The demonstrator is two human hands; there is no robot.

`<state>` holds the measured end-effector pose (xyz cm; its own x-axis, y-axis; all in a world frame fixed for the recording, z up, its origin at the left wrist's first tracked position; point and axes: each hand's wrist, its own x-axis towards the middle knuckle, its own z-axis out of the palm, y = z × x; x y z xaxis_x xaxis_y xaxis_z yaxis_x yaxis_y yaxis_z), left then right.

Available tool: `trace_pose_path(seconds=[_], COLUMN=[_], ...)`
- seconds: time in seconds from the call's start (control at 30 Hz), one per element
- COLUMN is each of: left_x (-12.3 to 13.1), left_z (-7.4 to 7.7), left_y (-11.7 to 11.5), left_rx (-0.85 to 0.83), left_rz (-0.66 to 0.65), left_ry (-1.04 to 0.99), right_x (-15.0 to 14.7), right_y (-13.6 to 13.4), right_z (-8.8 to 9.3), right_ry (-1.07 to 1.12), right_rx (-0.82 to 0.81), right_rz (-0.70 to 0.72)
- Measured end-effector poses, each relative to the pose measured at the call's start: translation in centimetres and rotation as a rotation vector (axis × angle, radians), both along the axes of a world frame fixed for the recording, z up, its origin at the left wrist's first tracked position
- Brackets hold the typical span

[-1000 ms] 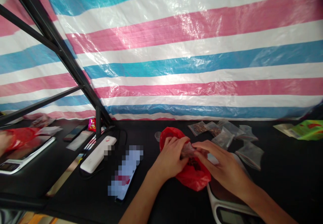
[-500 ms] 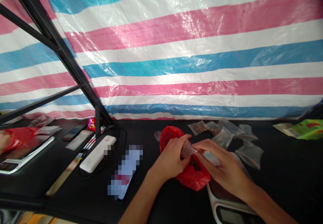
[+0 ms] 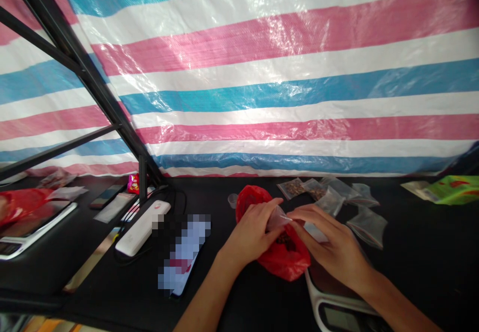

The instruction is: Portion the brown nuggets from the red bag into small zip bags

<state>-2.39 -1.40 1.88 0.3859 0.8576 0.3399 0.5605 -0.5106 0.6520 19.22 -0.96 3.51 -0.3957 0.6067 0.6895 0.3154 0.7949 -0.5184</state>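
Observation:
Between my two hands is a small clear zip bag, held over the mouth of a red plastic bag. My left hand has its fingers closed round the zip bag's left side. Thumb and fingertips of my right hand pinch the zip bag's right edge. Small dark brown pieces show inside the red bag, which stands on the black table. A digital scale lies partly under my right hand and forearm. How much the zip bag holds is hidden by my fingers.
Several clear zip bags lie behind my right hand, and some hold brown pieces. A small clear cup, a phone and a white power strip sit leftward. A green packet lies far right. Another person's hand is at far left.
The view has shifted slightly. My right fingers have moved a little along the zip bag's edge, and the brown pieces in the red bag show more. Both hands keep hold of the zip bag.

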Motion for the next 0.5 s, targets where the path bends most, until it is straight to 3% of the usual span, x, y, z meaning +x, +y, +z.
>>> trace_pose_path(seconds=[0.5], left_x=[-0.28], left_z=[0.15], left_y=[0.14], left_rx=[0.027], left_rz=[-0.023], left_ry=[-0.006], right_x=[0.33], right_y=[0.19], right_z=[-0.08], right_ry=[-0.034], right_rx=[0.033], right_rz=[-0.012])
